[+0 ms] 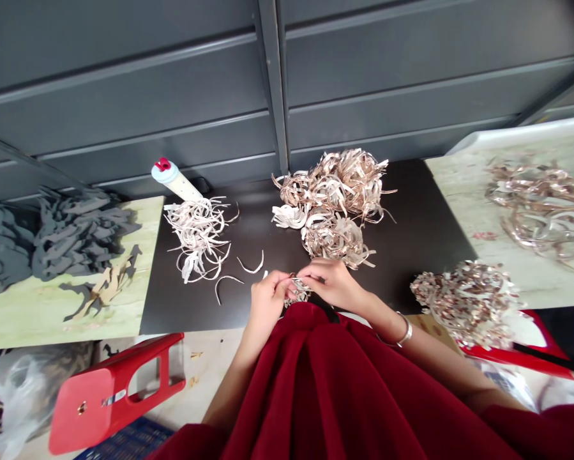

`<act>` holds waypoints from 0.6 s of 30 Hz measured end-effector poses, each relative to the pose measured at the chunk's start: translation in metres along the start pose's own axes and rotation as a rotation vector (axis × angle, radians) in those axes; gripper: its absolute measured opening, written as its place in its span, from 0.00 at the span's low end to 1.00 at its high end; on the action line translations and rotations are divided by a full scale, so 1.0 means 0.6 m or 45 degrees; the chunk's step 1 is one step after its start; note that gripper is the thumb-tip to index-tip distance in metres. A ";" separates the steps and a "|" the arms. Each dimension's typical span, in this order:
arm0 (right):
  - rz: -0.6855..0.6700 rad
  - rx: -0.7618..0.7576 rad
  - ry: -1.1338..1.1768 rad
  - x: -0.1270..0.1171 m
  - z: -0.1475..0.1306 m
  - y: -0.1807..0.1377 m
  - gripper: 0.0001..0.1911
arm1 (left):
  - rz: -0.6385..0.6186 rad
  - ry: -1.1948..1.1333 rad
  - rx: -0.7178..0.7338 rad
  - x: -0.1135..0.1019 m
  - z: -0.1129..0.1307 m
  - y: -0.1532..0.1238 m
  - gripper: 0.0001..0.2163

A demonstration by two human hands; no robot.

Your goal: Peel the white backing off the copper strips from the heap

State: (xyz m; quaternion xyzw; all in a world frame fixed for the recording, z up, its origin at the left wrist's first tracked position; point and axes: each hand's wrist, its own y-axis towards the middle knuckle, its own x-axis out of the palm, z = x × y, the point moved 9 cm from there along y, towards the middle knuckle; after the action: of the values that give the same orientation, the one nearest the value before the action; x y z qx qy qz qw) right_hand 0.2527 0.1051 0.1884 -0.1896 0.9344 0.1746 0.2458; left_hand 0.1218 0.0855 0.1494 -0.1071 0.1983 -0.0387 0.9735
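Observation:
My left hand (268, 295) and my right hand (332, 281) meet at the near edge of the dark table (248, 220). Both are closed in a pinch on a thin, pale metallic strip (294, 277), mostly covered by the fingers. Right below the fingertips lies a small cluster of shiny cut pieces (301, 292), partly hidden by the red garment. Beyond my right hand are bundles of rose-gold strips (337, 191). To the left, a loose heap of pale thin strips (198, 233) spreads out, with two single curved strips (252, 263) nearer my left hand.
A pale cylinder with a blue top (176, 179) stands behind the left heap. Grey cut pieces (83, 230) cover the left table. At right are a pile of shiny scraps (468, 300) and more metallic strips (545, 204). A red stool (88, 396) lies below left.

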 end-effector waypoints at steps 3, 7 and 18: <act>-0.036 0.043 0.092 -0.007 0.013 -0.005 0.08 | 0.008 0.065 0.049 0.000 0.006 -0.004 0.07; -0.084 0.151 0.192 -0.016 0.038 -0.010 0.08 | 0.075 0.279 0.213 -0.010 0.020 -0.012 0.07; -0.267 0.717 1.027 0.069 0.168 -0.007 0.08 | 0.243 0.889 1.072 -0.002 0.068 -0.071 0.14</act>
State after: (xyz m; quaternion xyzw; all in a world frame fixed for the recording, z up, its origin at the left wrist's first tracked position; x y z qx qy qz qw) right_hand 0.2609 0.1324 0.0830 -0.2612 0.9418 -0.1971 -0.0772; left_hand 0.1353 0.0521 0.1961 0.3288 0.4855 -0.0595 0.8079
